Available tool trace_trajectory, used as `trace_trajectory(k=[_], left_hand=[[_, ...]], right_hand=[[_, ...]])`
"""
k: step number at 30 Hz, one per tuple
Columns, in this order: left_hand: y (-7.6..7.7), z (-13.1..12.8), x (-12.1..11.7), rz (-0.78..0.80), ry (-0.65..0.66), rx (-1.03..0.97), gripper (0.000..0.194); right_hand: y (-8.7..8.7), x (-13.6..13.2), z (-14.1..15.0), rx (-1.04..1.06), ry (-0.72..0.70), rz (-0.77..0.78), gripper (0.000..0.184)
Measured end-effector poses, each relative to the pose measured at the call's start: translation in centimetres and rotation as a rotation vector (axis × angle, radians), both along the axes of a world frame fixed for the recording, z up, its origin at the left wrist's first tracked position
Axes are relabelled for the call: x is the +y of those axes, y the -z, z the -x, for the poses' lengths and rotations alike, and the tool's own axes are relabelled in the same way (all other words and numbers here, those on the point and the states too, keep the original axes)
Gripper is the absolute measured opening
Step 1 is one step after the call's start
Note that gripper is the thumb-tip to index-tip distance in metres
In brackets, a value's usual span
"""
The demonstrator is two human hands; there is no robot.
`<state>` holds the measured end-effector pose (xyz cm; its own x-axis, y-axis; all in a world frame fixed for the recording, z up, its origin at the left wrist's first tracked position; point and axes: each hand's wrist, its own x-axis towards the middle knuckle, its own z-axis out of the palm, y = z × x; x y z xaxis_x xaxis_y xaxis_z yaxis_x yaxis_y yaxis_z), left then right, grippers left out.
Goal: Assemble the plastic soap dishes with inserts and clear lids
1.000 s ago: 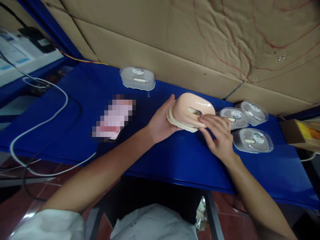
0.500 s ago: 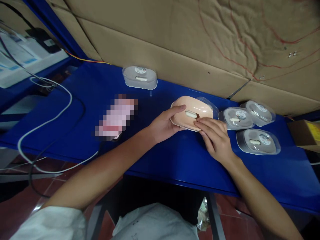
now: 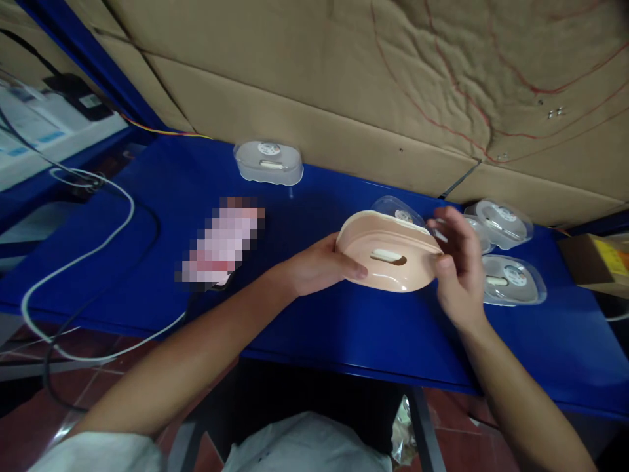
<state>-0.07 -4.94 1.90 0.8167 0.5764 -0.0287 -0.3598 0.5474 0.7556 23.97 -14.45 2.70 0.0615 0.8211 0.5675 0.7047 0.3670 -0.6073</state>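
My left hand (image 3: pixel 327 267) is closed on the left end of a peach oval plastic cover (image 3: pixel 363 252), thumb on the near face and the other fingers hidden behind. The cover is tilted so its hollow inner side and rim show. A slot runs through its middle, with a white oblong piece (image 3: pixel 386 254) along it. At the cover's right end is my right hand (image 3: pixel 459 262), fingers spread and raised, thumb beside the edge; whether the thumb touches cannot be made out. Behind the cover stands a clear plastic case (image 3: pixel 396 204) with a round label, partly hidden.
Several similar clear cases, including one case (image 3: pixel 521 278) at the right and another (image 3: pixel 269 164) at the back, stand on the blue table (image 3: pixel 314 328). A pixelated phone-like item (image 3: pixel 223 239) lies left. Cables (image 3: pixel 130 206) hang over the left edge; cardboard (image 3: pixel 304 85) lines the back.
The cover has been turned from its smooth outer face to its hollow side and sits slightly lower. My right fingers have come off its face and moved up and right.
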Motion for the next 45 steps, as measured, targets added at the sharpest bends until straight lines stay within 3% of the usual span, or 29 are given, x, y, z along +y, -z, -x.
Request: trace_trajectory(k=[2,5,10,13,17,22,27,32,36,45], left_hand=[[-0.1,0.2,-0.1,-0.039,0.007,0.036,0.052],[-0.2,0.2,-0.2,-0.043,0.049,0.061,0.062],[0.0,-0.2,0.2,0.064,0.05,0.0,0.06],[-0.4,-0.2,0.9,0.18,-0.168,-0.027,0.051],[-1.2,0.3,2.4,0.244,-0.497,-0.074,0.038],[-1.3,0.7,3.5,0.269,-0.684,-0.078,0.028],[-1.1,0.6,3.4,0.29,-0.695,-0.082,0.024],[-1.2,0.6,3.4,0.278,-0.699,-0.085,0.028],[-1.4,0.6,3.4,0.276,-0.68,-0.081,0.028],[-1.9,0.7,3.2,0.357,-0.648,-0.09,0.03]], right_hand=[[-0.1,-0.2,-0.3,0.006,-0.002,0.068,0.05],[0.4,-0.5,-0.5,-0.042,0.017,0.021,0.042],[0.8,-0.3,-1.1,-0.136,0.013,-0.036,0.059],[0.8,0.6,-1.6,-0.303,0.097,0.0,0.057],[2.1,1.8,-1.8,-0.633,0.159,0.184,0.062],[3.2,1.9,-1.2,-0.678,0.116,0.169,0.063],[3.1,1.8,-0.8,-0.675,0.087,0.199,0.08],[3.4,1.9,-1.1,-0.574,0.066,0.259,0.072],[3.7,2.0,-1.0,-0.451,0.029,0.29,0.077],[5.0,2.9,-2.0,-0.371,0.098,0.252,0.077]])
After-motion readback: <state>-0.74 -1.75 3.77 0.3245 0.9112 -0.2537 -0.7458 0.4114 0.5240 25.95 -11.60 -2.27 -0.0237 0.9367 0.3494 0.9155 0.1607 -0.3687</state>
